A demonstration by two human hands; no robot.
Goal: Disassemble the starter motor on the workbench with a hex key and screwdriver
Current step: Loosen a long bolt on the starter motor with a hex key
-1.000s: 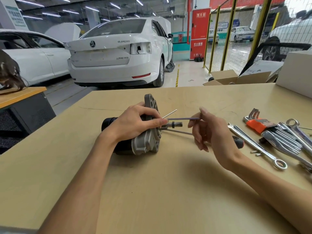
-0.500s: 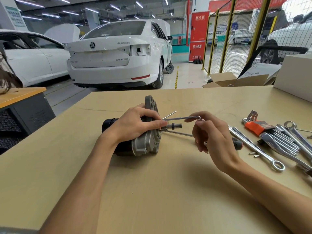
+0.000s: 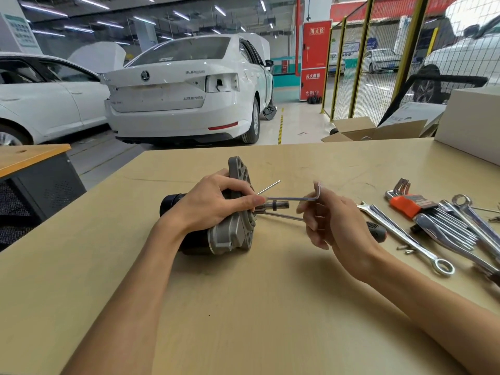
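Nearest the viewer, two bare forearms reach over the counter [image 3: 243, 307] toward the starter motor [image 3: 224, 228], which lies on its side near the counter's middle, its grey flange upright and its short shaft pointing right. The left hand [image 3: 213, 204] wraps over the top of the motor, grip clenched round the housing and flange, thumb reaching toward the shaft. Just right of the motor, the right hand [image 3: 332, 220] has its fingers curled at the bent end of the hex key [image 3: 297, 198]; the fingers are blurred, so I cannot tell if they pinch the key or only push it. The key's long arm runs level into the motor's face by the left thumb. A thin rod juts from the motor below the shaft, another slants up behind it. Well right of the motor lie spanners [image 3: 405, 234] and an orange hex key set [image 3: 405, 205]. The motor looks heavy, rigid metal; the body is the firm hold, while the slim key could slip from its socket
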